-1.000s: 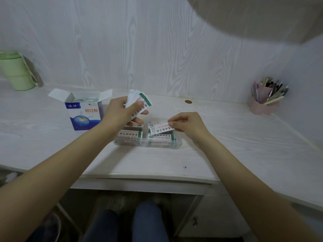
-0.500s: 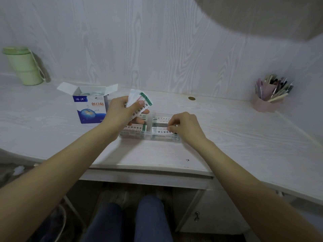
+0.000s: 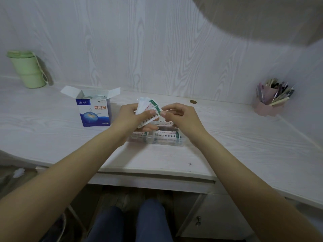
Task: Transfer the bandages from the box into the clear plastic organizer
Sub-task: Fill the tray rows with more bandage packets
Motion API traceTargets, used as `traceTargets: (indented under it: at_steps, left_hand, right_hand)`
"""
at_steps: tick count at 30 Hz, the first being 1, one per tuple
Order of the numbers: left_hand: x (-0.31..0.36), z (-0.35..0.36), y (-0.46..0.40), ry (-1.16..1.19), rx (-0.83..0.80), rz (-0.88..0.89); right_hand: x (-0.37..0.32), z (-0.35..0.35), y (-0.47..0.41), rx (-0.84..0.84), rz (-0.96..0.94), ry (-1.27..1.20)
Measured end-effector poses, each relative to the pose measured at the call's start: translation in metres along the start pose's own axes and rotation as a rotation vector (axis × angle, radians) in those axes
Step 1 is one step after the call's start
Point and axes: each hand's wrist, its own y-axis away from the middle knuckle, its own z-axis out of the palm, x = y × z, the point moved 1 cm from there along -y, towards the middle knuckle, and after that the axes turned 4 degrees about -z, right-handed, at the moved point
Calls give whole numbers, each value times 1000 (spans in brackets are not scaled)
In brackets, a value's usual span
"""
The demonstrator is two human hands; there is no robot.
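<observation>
My left hand (image 3: 130,117) grips a small stack of white bandages (image 3: 146,107) with green ends, held above the clear plastic organizer (image 3: 168,141). My right hand (image 3: 180,115) has come up to the stack and pinches the green end of its top bandage. The organizer sits on the desk under both hands, with bandages lying in its compartments. The blue and white bandage box (image 3: 94,110) stands open to the left of my left hand, more bandages showing inside.
A green lidded cup (image 3: 28,69) stands at the back left by the wall. A pink holder full of pens (image 3: 270,102) is at the back right. A round cable hole (image 3: 193,102) lies behind my right hand. The desk's front edge (image 3: 157,173) is near.
My right hand left a bandage in the organizer's right compartment, then rose to the stack in my left hand and pinched its top bandage. The left hand stayed put.
</observation>
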Motion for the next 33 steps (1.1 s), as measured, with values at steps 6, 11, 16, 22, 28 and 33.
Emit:
traceTargets:
  at_steps: [6, 11, 16, 22, 28, 33]
  left_hand:
    - [-2, 5, 2, 91, -181, -85]
    - [-4, -5, -2, -97, -96, -50]
    - [-3, -11, -8, -170, 29, 19]
    - [-4, -22, -9, -169, -13, 19]
    - [2, -33, -12, -148, -52, -1]
    - [5, -38, -16, -183, -59, -8]
  right_hand:
    - [-3, 3, -2, -24, 65, -151]
    - [-4, 6, 0, -23, 44, -152]
    - [-6, 9, -1, -31, 49, -159]
    - [-10, 12, -3, -42, 91, -141]
    - [-10, 16, -5, -87, 112, -159]
    - [-12, 26, -11, -95, 131, -141]
